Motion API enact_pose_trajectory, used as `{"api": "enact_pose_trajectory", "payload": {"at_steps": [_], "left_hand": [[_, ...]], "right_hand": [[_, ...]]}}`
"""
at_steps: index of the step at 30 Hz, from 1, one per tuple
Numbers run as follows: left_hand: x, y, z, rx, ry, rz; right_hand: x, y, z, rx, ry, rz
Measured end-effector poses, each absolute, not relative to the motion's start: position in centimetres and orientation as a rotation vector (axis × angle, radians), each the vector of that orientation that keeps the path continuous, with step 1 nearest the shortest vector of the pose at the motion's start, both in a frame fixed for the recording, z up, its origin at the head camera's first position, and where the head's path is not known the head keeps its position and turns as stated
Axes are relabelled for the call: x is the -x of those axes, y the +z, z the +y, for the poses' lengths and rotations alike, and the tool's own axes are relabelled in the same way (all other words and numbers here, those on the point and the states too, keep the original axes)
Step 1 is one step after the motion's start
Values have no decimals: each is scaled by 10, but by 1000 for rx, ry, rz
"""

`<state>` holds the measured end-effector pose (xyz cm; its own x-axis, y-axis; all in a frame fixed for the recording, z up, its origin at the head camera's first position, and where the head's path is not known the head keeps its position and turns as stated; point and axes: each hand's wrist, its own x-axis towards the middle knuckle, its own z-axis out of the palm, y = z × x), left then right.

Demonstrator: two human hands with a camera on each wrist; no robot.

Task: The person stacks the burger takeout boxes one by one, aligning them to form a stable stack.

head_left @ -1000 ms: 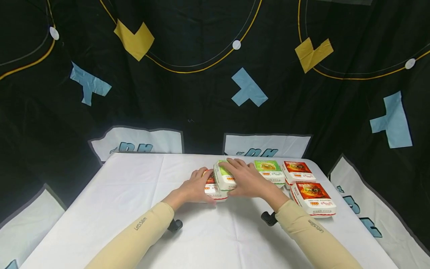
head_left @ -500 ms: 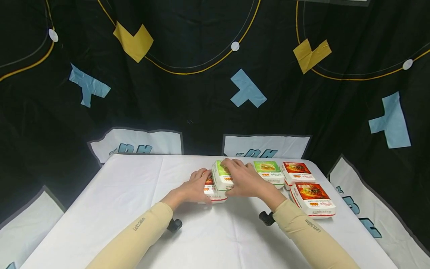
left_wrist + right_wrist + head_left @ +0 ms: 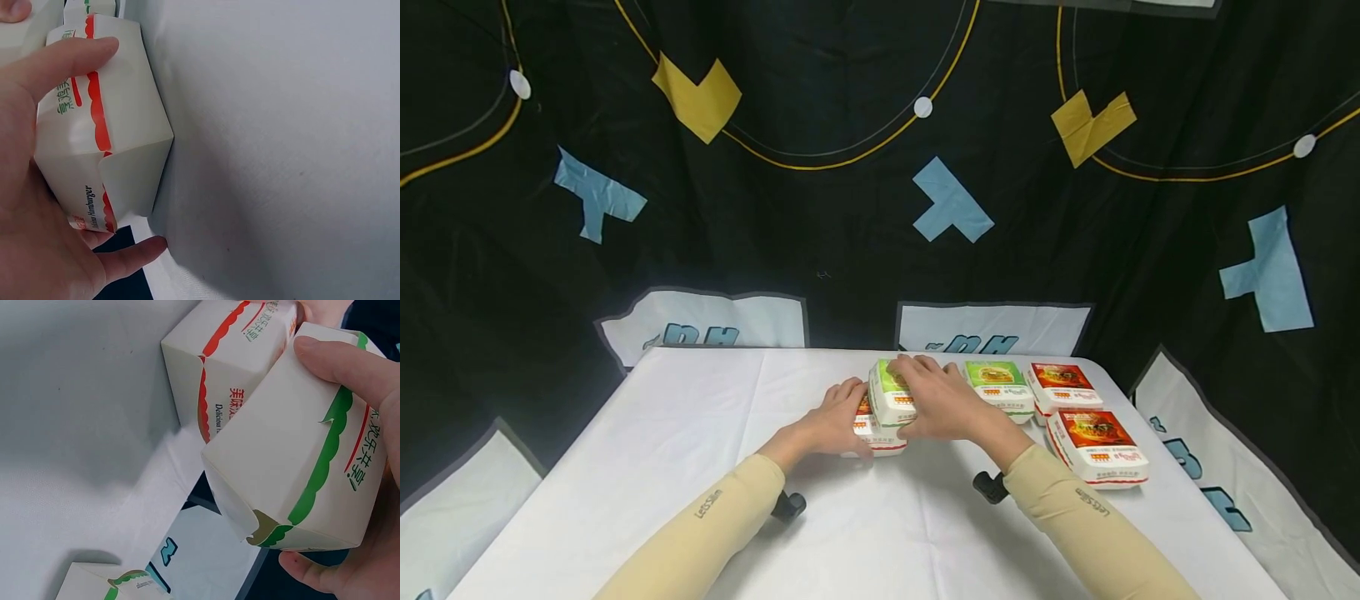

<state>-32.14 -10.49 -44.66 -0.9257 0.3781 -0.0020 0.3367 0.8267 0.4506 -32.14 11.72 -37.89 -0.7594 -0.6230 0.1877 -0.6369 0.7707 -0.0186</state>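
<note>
Near the middle of the table, my left hand grips a white hamburger box with red trim by its left side. Its thumb lies across the near side of that box in the left wrist view. My right hand holds a second hamburger box, with a green top, thumb on the near side and fingers over the far part of the top. The right wrist view shows this green-trimmed box tilted, raised above the table and overlapping the red-trimmed one, whose top it partly hides.
Another green-topped hamburger box stands at the back, right of my right hand. Beside it are two red-topped boxes, one at the back and one nearer. The white-covered table ends at a black curtain.
My right hand has shifted slightly left with the green-topped box, over the red-trimmed one. My left hand stays on its box almost unmoved, and the head view has tipped a little.
</note>
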Motion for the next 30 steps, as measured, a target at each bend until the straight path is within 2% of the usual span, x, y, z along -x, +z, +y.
{"api": "enact_pose_trajectory", "payload": {"at_steps": [30], "left_hand": [[322,-451,-112,-578,862,2879]], "right_hand": [[321,-377,100,-1018,51,-2798]]}}
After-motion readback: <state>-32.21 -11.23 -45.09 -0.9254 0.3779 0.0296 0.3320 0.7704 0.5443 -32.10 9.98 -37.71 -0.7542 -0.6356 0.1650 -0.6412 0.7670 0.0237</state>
